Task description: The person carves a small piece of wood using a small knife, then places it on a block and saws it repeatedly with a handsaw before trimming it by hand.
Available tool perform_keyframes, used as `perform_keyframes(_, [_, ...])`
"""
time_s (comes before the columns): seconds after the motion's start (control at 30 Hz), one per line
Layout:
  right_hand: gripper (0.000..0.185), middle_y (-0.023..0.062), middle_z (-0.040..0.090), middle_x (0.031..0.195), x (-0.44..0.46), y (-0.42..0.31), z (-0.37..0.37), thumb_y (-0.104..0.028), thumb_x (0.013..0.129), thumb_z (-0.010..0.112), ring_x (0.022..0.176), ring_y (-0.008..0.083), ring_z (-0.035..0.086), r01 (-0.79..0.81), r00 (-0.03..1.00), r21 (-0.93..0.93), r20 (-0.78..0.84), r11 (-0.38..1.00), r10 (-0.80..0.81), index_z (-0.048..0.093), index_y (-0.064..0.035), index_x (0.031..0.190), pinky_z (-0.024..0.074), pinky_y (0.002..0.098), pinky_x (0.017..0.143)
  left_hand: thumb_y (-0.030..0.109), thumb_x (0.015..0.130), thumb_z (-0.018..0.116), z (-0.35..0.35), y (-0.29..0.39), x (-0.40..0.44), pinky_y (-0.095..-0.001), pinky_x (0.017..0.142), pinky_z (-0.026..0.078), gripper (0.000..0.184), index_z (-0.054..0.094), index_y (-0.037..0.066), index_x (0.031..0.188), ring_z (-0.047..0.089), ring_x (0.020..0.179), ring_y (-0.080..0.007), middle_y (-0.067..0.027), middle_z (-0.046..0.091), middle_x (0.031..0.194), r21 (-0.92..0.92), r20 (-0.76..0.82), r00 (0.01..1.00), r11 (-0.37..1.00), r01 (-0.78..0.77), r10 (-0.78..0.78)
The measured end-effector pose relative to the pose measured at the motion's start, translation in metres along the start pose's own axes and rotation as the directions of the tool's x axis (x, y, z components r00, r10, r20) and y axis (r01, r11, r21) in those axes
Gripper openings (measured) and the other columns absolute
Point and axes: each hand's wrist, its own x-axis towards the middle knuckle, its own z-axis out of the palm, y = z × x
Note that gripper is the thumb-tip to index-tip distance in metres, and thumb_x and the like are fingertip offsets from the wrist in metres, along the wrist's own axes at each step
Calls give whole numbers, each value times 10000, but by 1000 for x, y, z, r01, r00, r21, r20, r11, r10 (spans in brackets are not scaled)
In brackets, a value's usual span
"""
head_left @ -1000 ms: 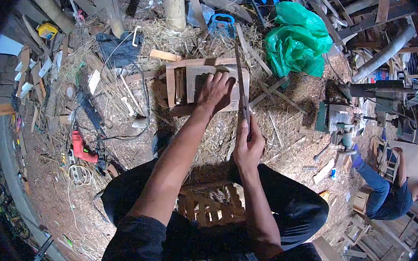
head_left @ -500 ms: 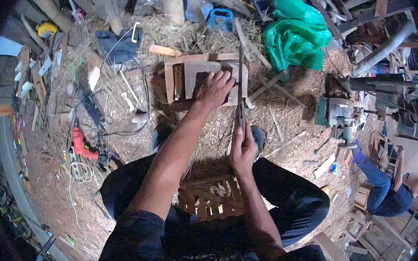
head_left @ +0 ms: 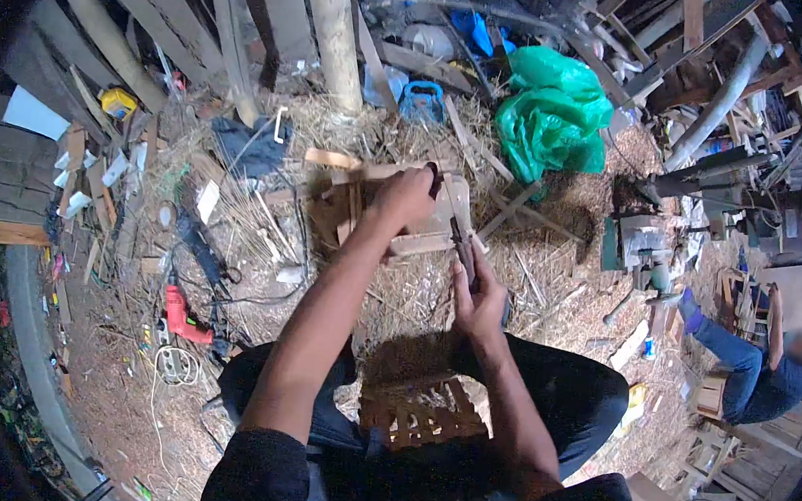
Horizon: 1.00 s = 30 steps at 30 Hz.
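My left hand (head_left: 405, 199) is closed on a small dark piece (head_left: 435, 180), partly hidden by the fingers, above a low wooden frame (head_left: 425, 243) with a flat top. The frame stands on the littered ground in front of me. My right hand (head_left: 480, 294) grips the lower end of a long, narrow dark tool (head_left: 460, 235) near the frame's right side. The tool points up and slightly left, its tip near the dark piece. Whether tool and piece touch, I cannot tell.
A green plastic bag (head_left: 553, 121) lies beyond the frame to the right. A red power tool (head_left: 183, 315) and cables are at left. A bench vise (head_left: 658, 273) stands at right, with a seated person (head_left: 776, 379) beyond. Scrap wood and shavings cover the ground.
My left hand has come off the flat top with the dark piece in it. The long tool has tilted leftward in my right hand. The view has shifted, moving the surroundings down.
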Motion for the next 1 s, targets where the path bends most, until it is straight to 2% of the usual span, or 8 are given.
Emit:
perform_keyframes(0.07, [484, 227, 690, 828, 16, -10, -11, -137, 889, 639, 709, 198, 706, 236, 971, 69, -50, 969, -233, 511, 31, 1324, 535, 318, 653, 160, 790, 602, -64, 9, -5, -473, 838, 491, 304, 609, -43, 1017, 611, 1033, -416, -235, 653, 1068, -161, 126, 991, 986, -32, 52])
perform_keyframes(0.2, [550, 260, 676, 1028, 28, -73, -59, -148, 852, 683, 934, 336, 702, 233, 965, -61, 137, 971, -223, 492, 14, 1342, 546, 362, 793, 133, 915, 478, -125, 32, -44, -416, 896, 467, 303, 586, -28, 1148, 606, 1044, -355, -232, 621, 1161, -423, 88, 992, 905, -48, 94])
perform_keyframes(0.3, [578, 229, 663, 1055, 32, -116, -97, -106, 756, 753, 908, 372, 684, 505, 859, -139, 176, 852, -480, 531, -19, 1282, 549, 394, 773, 144, 1012, 394, -147, 47, -90, -346, 1015, 398, 395, 475, 15, 1376, 535, 1146, -225, -129, 615, 1173, -806, -87, 990, 576, -134, 109])
perform_keyframes(0.33, [565, 216, 668, 1028, 32, -127, -103, -93, 741, 758, 887, 365, 684, 540, 839, -169, 179, 825, -513, 539, -22, 1257, 549, 399, 771, 88, 1009, 389, -166, 55, -107, -304, 998, 419, 407, 453, 28, 1407, 522, 1170, -198, -144, 602, 1167, -692, -48, 994, 715, -102, 96])
perform_keyframes(0.4, [543, 214, 664, 992, 39, -149, -107, -92, 718, 768, 850, 378, 678, 750, 659, -91, 187, 655, -729, 535, -17, 1203, 549, 411, 766, 73, 993, 450, -171, 68, -133, -268, 842, 476, 340, 526, 23, 1321, 573, 1029, -147, -112, 630, 1043, -813, -195, 981, 561, -157, -9])
perform_keyframes(0.6, [425, 108, 626, 950, 12, -183, -123, -90, 765, 762, 819, 158, 640, 532, 845, 173, -44, 829, -533, 487, -11, 1079, 530, 305, 725, 158, 948, 594, -179, 65, -151, -264, 564, 412, 183, 587, 16, 1063, 523, 640, -83, -23, 605, 745, -698, -583, 746, 668, -257, -322])
perform_keyframes(0.8, [263, -18, 556, 673, 41, -189, -120, -205, 872, 742, 555, 49, 497, 74, 978, 243, -209, 967, -22, 536, -51, 924, 395, 212, 488, 142, 917, 645, -183, 84, -171, -258, 727, 486, 238, 610, -8, 1098, 589, 836, -95, -64, 668, 952, -619, -650, 682, 754, -219, -336])
perform_keyframes(1.0, [248, -18, 544, 653, 41, -182, -115, -210, 894, 714, 505, 48, 485, 283, 925, 289, -335, 915, -181, 520, -59, 934, 358, 209, 444, 109, 915, 642, -175, 85, -169, -255, 777, 497, 257, 581, -19, 1129, 601, 875, -96, -73, 658, 986, -680, -647, 688, 656, -327, -328])
